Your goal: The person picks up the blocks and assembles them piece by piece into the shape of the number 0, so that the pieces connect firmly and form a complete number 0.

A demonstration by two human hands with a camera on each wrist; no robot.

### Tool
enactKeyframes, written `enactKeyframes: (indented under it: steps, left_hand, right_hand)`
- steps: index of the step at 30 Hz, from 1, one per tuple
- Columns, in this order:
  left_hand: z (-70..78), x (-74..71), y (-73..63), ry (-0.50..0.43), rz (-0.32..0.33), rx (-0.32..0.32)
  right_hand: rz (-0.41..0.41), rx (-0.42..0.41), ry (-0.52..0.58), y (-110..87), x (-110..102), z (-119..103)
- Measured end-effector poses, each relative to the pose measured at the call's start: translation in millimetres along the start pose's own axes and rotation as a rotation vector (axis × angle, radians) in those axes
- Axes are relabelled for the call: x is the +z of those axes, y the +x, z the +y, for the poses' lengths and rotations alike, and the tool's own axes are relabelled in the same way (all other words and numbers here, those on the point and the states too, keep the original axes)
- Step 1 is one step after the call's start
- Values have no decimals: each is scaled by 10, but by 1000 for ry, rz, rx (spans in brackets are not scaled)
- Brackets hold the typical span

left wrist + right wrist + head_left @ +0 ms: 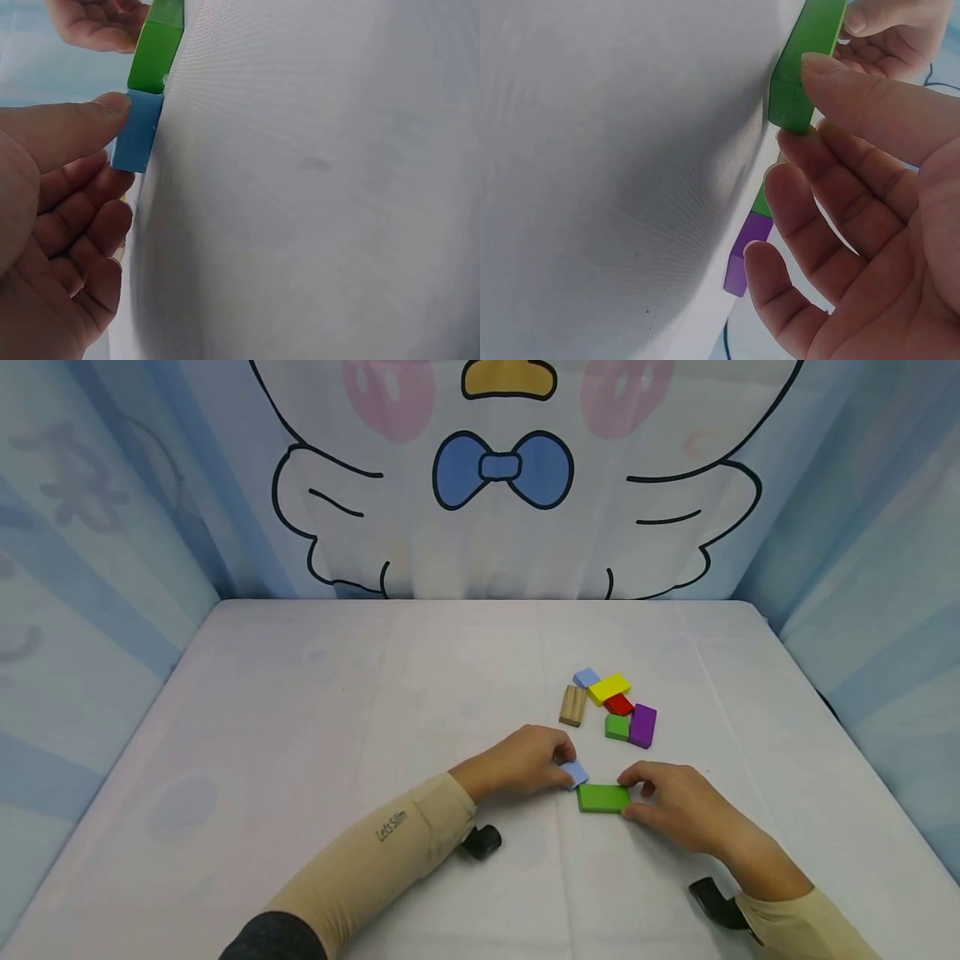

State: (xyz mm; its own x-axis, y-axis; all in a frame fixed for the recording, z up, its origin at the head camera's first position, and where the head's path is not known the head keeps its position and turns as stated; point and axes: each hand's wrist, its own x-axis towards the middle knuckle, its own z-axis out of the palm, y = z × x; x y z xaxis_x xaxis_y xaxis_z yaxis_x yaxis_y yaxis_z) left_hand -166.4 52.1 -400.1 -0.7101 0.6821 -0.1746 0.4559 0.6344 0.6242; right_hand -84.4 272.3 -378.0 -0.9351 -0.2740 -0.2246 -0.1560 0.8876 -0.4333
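Observation:
A light blue block (576, 772) lies on the white table, pinched between the thumb and fingers of my left hand (525, 762). Its near corner meets a long green block (603, 799), which lies flat in front. The right end of that green block is pinched by my right hand (678, 802). In the left wrist view the blue block (137, 133) touches the end of the green block (155, 56). The right wrist view shows my thumb on the green block (808, 67), with the other fingers loosely curled below.
Beyond my hands lie a wooden block (573, 706), a second light blue block (586, 677), a yellow block (609, 688), a red block (619, 704), a smaller green block (617, 727) and a purple block (642, 725). Patterned curtains (870, 610) hang around the table (337, 693).

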Motion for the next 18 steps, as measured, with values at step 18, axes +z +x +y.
enactKeyframes:
  steps: [18]
  left_hand:
    - [54,8,13,18,-20,-11]
  right_hand:
    - [9,-12,1,3,4,7]
